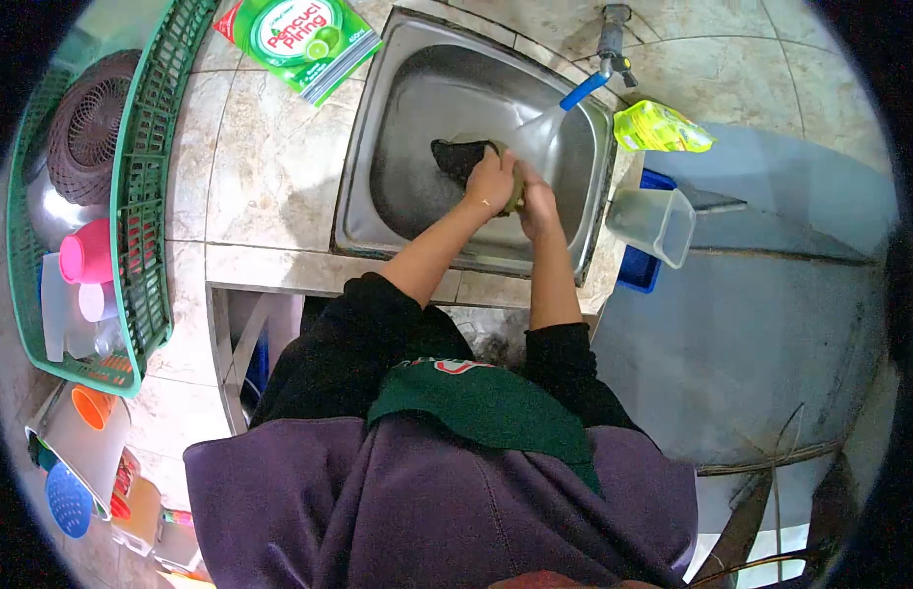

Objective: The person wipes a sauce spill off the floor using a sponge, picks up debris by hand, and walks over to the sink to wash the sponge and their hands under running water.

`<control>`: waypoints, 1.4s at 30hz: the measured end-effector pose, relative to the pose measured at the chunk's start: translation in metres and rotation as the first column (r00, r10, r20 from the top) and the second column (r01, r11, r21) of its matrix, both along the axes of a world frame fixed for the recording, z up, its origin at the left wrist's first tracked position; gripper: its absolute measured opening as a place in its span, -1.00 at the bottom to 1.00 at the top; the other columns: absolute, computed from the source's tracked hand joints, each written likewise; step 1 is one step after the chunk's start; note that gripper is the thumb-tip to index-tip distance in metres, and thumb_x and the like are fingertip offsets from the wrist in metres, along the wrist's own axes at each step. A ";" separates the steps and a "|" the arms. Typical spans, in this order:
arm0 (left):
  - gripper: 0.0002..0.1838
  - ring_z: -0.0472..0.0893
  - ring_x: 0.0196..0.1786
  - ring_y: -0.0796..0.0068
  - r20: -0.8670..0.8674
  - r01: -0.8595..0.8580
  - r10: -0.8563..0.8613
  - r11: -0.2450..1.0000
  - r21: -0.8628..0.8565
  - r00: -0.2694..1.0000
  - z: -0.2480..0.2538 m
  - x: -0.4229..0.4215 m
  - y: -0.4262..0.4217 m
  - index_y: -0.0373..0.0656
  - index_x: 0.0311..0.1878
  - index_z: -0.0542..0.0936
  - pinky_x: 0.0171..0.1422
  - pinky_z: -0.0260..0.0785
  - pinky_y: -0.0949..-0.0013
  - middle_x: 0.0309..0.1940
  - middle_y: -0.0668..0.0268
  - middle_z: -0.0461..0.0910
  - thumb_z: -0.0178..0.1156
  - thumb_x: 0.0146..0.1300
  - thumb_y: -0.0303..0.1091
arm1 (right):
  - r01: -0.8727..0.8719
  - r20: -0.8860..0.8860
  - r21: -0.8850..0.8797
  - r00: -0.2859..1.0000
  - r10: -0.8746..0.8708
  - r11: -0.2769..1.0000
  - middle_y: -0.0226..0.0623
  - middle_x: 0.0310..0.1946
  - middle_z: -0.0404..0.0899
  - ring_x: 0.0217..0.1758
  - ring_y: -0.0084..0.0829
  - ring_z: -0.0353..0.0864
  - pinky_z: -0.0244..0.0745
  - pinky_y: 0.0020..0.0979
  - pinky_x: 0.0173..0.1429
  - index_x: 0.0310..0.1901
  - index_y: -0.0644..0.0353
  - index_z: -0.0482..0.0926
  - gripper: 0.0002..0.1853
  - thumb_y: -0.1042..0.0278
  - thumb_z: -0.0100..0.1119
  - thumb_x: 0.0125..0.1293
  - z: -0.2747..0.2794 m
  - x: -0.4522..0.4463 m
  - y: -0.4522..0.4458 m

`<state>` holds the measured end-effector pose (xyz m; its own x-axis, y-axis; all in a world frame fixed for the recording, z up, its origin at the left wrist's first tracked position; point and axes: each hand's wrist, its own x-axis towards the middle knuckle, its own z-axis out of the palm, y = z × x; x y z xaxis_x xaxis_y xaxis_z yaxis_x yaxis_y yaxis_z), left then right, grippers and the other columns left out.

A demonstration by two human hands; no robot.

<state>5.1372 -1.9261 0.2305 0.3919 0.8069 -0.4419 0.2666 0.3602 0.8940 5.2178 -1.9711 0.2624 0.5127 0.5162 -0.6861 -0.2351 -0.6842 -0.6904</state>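
Observation:
Over the steel sink (398,211), both my hands are closed on a dark, nearly black object (459,157) with an olive-coloured part beside it. Its exact kind is not clear. My left hand (490,185) grips it from above near its middle. On the olive side, my right hand (537,199) is wrapped round the edge, close against the left. A stream of water (541,128) falls from the tap's blue spout (584,91) toward the hands. My fingers partly hide the object.
A green dish-soap pouch (299,41) lies left of the sink. A yellow-green packet (663,128) and a clear plastic container (653,224) stand at its right edge. The tap (614,39) rises behind. A green dish basket (147,196) holds a pink cup (86,251) at far left.

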 end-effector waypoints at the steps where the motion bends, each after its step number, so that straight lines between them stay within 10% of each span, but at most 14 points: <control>1: -0.43 0.43 -0.08 -0.23 -0.007 0.032 -0.032 0.999 0.033 0.999 0.006 -0.001 0.001 -0.50 0.04 0.20 0.05 0.26 0.04 -0.20 -0.27 0.45 -0.20 0.28 -0.06 | 0.099 -0.313 0.117 0.948 -0.058 0.988 -0.28 -0.06 0.47 -0.04 -0.30 0.43 0.31 -0.21 0.04 0.10 0.14 0.35 -0.52 -0.02 -0.28 0.32 -0.014 0.008 -0.005; 4: -0.47 0.44 -0.15 -0.26 -0.006 0.105 -0.105 0.992 0.071 0.994 0.017 -0.002 -0.003 -0.55 -0.10 0.26 -0.02 0.28 0.00 -0.28 -0.33 0.44 -0.20 0.26 -0.10 | 0.307 -0.602 0.208 0.789 -0.126 0.929 -0.29 -0.09 0.47 -0.11 -0.34 0.46 0.34 -0.25 0.01 0.07 0.16 0.37 -0.54 0.01 -0.26 0.32 -0.001 -0.012 -0.004; 14: -0.42 0.47 -0.08 -0.16 -0.062 0.357 -0.354 0.932 0.060 0.933 0.029 -0.024 -0.016 -0.59 0.01 0.24 0.06 0.28 0.04 -0.20 -0.30 0.45 -0.29 0.28 -0.11 | 0.305 -0.534 0.378 0.843 -0.063 0.874 -0.26 -0.13 0.47 -0.12 -0.36 0.46 0.36 -0.29 0.03 0.06 0.16 0.37 -0.58 0.08 -0.18 0.30 -0.083 0.016 0.002; 20: -0.44 0.43 -0.02 -0.13 -0.105 0.313 -0.311 0.950 0.007 0.945 0.010 -0.035 -0.014 -0.35 0.02 0.33 0.09 0.24 0.09 -0.14 -0.28 0.42 -0.14 0.23 0.01 | 0.105 -0.553 0.051 0.831 -0.060 0.993 -0.24 -0.23 0.48 -0.25 -0.34 0.49 0.48 -0.38 -0.20 -0.04 0.21 0.42 -0.67 0.43 -0.01 0.11 -0.062 0.011 0.010; 23: -0.49 0.43 -0.02 -0.09 -0.056 0.035 -0.037 0.999 -0.040 0.998 -0.008 -0.029 -0.016 -0.22 0.05 0.31 0.08 0.25 0.11 -0.02 -0.18 0.35 -0.07 0.21 -0.01 | 0.060 -0.236 0.214 0.972 -0.008 0.975 -0.15 -0.37 0.56 -0.34 -0.29 0.56 0.49 -0.35 -0.23 -0.18 0.27 0.50 -0.79 0.41 0.03 0.16 -0.059 0.001 0.012; 24: -0.49 0.42 -0.02 -0.08 -0.035 -0.149 0.146 0.981 -0.121 0.989 -0.005 -0.030 -0.014 -0.17 0.11 0.25 0.09 0.25 0.12 0.06 -0.13 0.28 -0.03 0.20 -0.04 | -0.111 0.118 0.161 0.989 0.092 0.981 -0.13 -0.41 0.57 -0.35 -0.27 0.57 0.47 -0.33 -0.24 -0.18 0.29 0.50 -0.79 0.42 0.02 0.16 -0.058 -0.005 0.013; 26: -0.44 0.45 -0.08 0.00 -0.039 -0.272 0.278 0.889 -0.369 0.960 0.002 -0.027 -0.002 -0.11 0.16 0.15 0.02 0.31 0.15 0.05 0.05 0.26 0.03 0.19 -0.04 | -0.252 0.452 0.052 0.869 0.202 0.966 -0.11 -0.44 0.58 -0.37 -0.25 0.57 0.46 -0.32 -0.25 -0.18 0.31 0.50 -0.80 0.44 0.01 0.17 -0.055 -0.014 0.016; 28: -0.58 0.47 -0.12 0.14 0.115 -0.217 0.657 0.403 -0.889 0.745 -0.014 -0.018 0.015 -0.09 -0.06 0.41 0.01 0.33 0.18 0.00 0.16 0.39 -0.04 0.21 0.05 | -0.563 0.823 -0.118 0.405 0.398 0.818 0.02 -0.32 0.54 -0.30 -0.06 0.55 0.42 -0.19 -0.24 -0.20 0.27 0.47 -0.79 0.37 -0.02 0.17 -0.034 -0.034 0.012; 32: -0.45 0.47 -0.08 0.18 0.437 0.098 0.665 0.483 -0.870 0.606 -0.131 0.007 0.012 -0.16 0.15 0.25 -0.07 0.39 0.12 0.01 0.11 0.35 0.02 0.20 -0.02 | -0.609 0.892 0.040 0.379 0.246 0.792 0.04 -0.42 0.53 -0.35 0.00 0.53 0.40 -0.14 -0.25 -0.29 0.22 0.52 -0.78 0.24 -0.02 0.22 -0.011 -0.065 0.012; 36: -0.55 0.48 -0.10 0.21 0.254 0.009 0.791 0.300 -0.954 0.557 -0.102 -0.001 -0.007 -0.21 0.04 0.39 -0.07 0.39 0.16 -0.03 0.13 0.41 -0.01 0.22 -0.08 | -0.628 0.872 -0.115 0.308 0.382 0.769 0.01 -0.47 0.53 -0.40 0.02 0.52 0.40 -0.11 -0.28 -0.32 0.20 0.53 -0.68 0.14 -0.13 0.28 -0.042 -0.039 0.016; 38: -0.59 0.51 -0.19 0.24 0.220 -0.067 0.477 0.513 -0.856 0.851 -0.115 0.004 -0.010 -0.18 -0.13 0.48 -0.09 0.39 0.21 -0.25 0.19 0.52 -0.07 0.24 0.00 | -0.505 0.835 -0.311 0.260 0.486 0.805 -0.02 -0.51 0.53 -0.44 0.02 0.51 0.40 -0.09 -0.32 -0.32 0.18 0.53 -0.58 0.04 -0.26 0.32 -0.068 -0.015 0.019; 42: -0.56 0.48 -0.09 0.20 0.265 -0.039 0.477 0.537 -0.843 0.838 -0.070 -0.009 0.003 -0.28 0.03 0.40 -0.03 0.36 0.22 -0.11 0.10 0.49 -0.07 0.25 -0.11 | -0.366 0.869 -0.293 0.284 0.406 0.883 -0.02 -0.54 0.52 -0.46 0.05 0.50 0.37 -0.05 -0.34 -0.41 0.19 0.54 -0.50 -0.02 -0.34 0.33 -0.061 -0.039 0.027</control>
